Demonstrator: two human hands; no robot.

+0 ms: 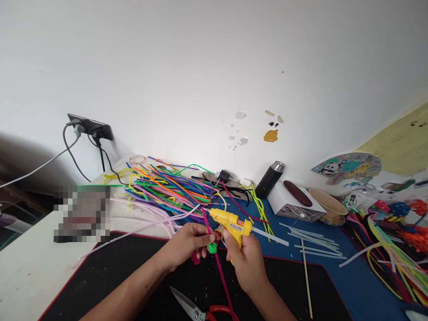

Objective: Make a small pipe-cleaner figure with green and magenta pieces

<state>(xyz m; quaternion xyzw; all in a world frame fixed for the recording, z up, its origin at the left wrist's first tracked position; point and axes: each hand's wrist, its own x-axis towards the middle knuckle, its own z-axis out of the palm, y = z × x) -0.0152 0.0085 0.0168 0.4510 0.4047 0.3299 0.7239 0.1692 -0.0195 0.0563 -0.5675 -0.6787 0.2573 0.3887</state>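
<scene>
My right hand (245, 256) is wrapped round the handle of a yellow hot glue gun (230, 220), whose nozzle points left. A clear glue stick (270, 235) sticks out of the gun's back end. In my left hand (190, 245) I pinch a magenta pipe cleaner (220, 269) together with a small green coiled piece (211, 248). The magenta stem runs from just by the nozzle down toward the mat's front. Whether the nozzle touches the stem, I cannot tell. Below my hands lie scissors (194, 307) with red handles, partly cut off by the frame's bottom edge.
Many coloured pipe cleaners (174, 187) are heaped behind my hands. A black thermos (270, 179), a white box (284, 203) and a bowl (329, 207) stand along the wall. Loose glue sticks (314, 238) and a wooden stick (306, 281) lie right, on and beside the black mat (133, 285).
</scene>
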